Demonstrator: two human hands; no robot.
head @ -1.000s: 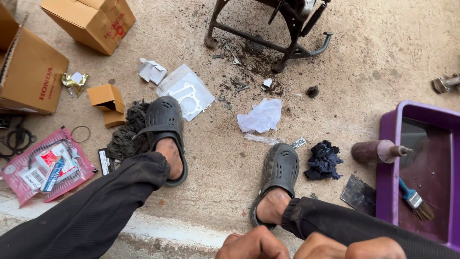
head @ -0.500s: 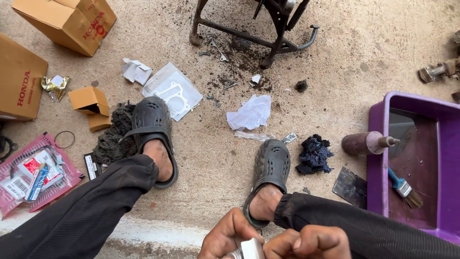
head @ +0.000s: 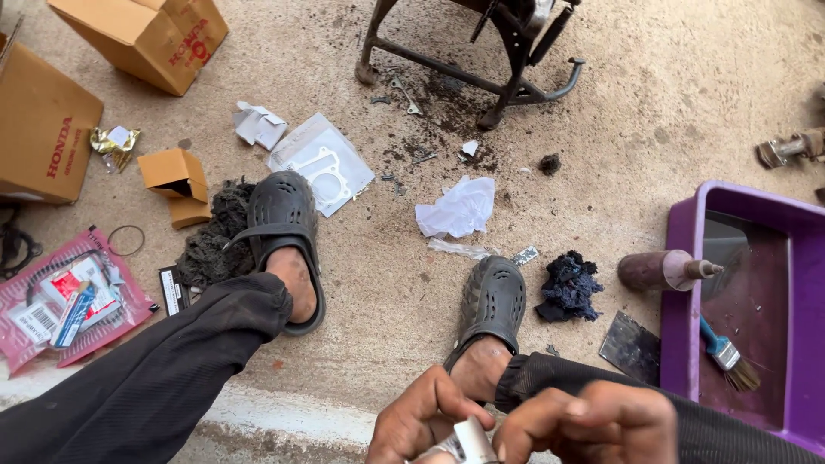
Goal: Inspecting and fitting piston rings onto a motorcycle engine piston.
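Both hands gripped a small silvery metal part (head: 468, 442): left hand (head: 421, 425) clasped one side, right hand (head: 589, 421) clenched over the other. Beyond them, opened gasket packet (head: 322, 163) and purple tray (head: 687, 344) suggested work midway.

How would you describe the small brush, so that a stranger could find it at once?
Look at the purple tray on the right side of the floor. The brush lies inside it, near its left wall. It alone has a blue handle and tan bristles; the brown bottle lies outside the tray.
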